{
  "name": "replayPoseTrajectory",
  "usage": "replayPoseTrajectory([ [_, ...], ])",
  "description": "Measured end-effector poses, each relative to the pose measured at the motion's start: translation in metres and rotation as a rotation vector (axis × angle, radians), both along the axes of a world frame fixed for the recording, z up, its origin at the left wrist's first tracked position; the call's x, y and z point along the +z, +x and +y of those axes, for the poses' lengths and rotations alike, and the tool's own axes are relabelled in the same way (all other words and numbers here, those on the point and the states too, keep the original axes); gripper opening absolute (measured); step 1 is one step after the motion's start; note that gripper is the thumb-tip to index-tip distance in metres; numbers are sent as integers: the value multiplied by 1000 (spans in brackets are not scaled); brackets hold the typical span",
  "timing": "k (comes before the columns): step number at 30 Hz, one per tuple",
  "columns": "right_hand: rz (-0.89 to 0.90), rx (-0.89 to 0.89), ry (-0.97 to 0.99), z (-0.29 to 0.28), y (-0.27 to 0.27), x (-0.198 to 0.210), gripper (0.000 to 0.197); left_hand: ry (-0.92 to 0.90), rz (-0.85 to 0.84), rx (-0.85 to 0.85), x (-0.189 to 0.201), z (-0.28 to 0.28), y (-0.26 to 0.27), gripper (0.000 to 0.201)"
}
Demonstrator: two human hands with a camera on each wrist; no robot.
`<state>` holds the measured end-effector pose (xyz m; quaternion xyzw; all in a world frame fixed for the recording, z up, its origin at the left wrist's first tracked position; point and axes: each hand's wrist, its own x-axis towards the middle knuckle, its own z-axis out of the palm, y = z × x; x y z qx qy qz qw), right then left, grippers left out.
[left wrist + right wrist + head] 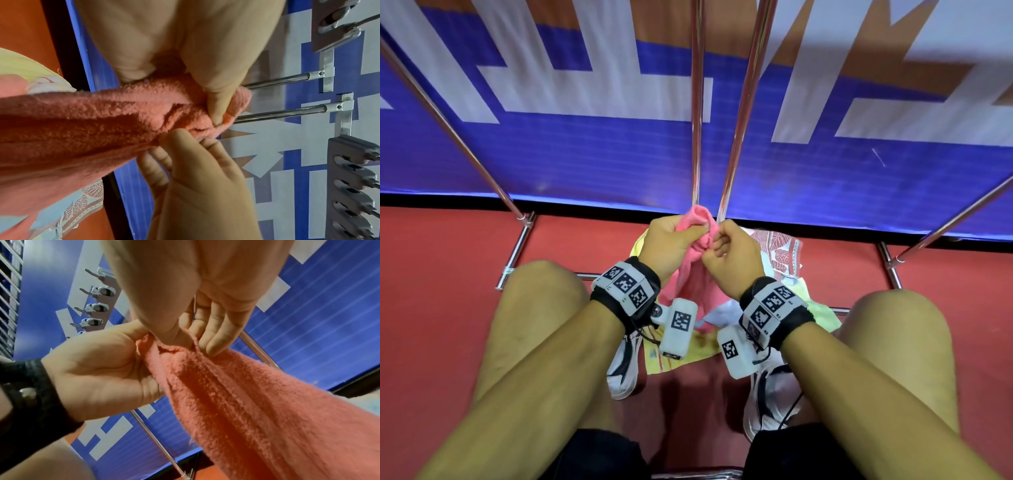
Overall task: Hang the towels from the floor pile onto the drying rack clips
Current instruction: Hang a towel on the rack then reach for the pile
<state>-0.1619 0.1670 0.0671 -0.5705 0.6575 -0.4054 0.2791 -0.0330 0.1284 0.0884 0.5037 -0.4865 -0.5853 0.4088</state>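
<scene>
- At the centre of the head view, the left hand (669, 241) and right hand (732, 255) meet, knuckles almost touching, on the top edge of a pink towel (693, 274).
- Left grip: thumb pressed over bunched cloth, fingers curled behind it.
- Right grip: a narrow pinch of thumb and fingertips (213, 345) on the hem.
- The towel hangs down between the knees, above the pile (784, 253) of yellow, white and patterned towels on the red floor (448, 274).
- Chrome rack bars (697, 102) rise just behind the hands; a row of clips (96, 307) shows at upper left of the right wrist view.
</scene>
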Motion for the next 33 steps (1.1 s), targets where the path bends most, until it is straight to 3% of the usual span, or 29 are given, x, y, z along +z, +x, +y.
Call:
replayPoseTrajectory([
  [3,4,74,-29,-3,-2,0,13,-8,-11,79,-4,-3,1,48],
  [6,-12,117,-53,-6,-7,1,11,-12,-36,148,-9,-9,4,63],
  [10,-54,141,-17,-9,-20,3,16,-49,-54,242,-2,-12,6,40],
  [14,-106,137,42,-8,-27,4,19,-88,-54,237,-6,-15,10,40],
  [16,-77,159,58,-5,-28,5,16,-85,-87,234,-10,-18,12,50],
  [20,12,194,-22,-2,-35,5,14,-150,-147,301,-9,-24,18,50],
  [24,69,219,-6,-6,-50,4,32,-181,-235,304,-6,-27,27,46],
  [26,135,240,37,-7,-58,5,37,-152,-235,306,-8,-27,28,41],
  [30,296,276,227,-9,-73,-1,25,-128,-174,381,-11,-32,34,40],
  [33,315,263,343,-8,-81,-7,17,-129,-167,472,-8,-38,42,32],
])
